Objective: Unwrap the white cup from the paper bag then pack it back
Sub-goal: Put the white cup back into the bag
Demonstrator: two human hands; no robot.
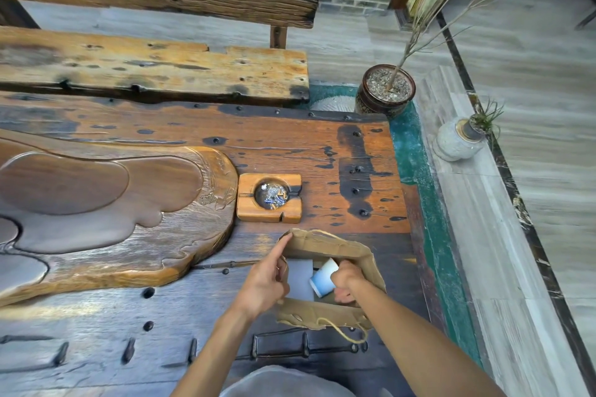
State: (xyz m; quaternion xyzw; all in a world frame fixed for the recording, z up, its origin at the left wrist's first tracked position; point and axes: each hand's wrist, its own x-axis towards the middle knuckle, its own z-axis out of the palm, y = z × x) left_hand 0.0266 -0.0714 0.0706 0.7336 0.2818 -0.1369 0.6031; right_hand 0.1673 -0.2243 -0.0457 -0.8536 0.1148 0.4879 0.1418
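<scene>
The paper bag [325,280] stands on the tabletop [322,155], mouth up, just on my side of the wooden ashtray [269,197]. I use the bag as the reference for everything below.

My left hand [264,280] is at the bag's left wall. Its index finger is extended along the far-left rim, and the remaining fingers are curled against the wall's upper edge. I judge the purpose to be holding the mouth spread and bracing the bag against tipping or collapse while the other hand works inside.

My right hand [346,280] is inside the bag's mouth, on its right side. Its fingers are closed around the base end of the white cup [324,277]. The cup lies tilted, rim pointing left and toward me, within the bag's opening and level with its rim. A grip at the base keeps the open rim clear of the walls.

A white sheet [300,277] lies inside the bag to the left of the cup; it is probably the wrapping, but I cannot confirm that.

The cord handle [343,330] on the bag's near wall hangs outward over the tabletop, clear of the opening.

Whether the cup is on its way out or in cannot be determined from this position alone.
</scene>
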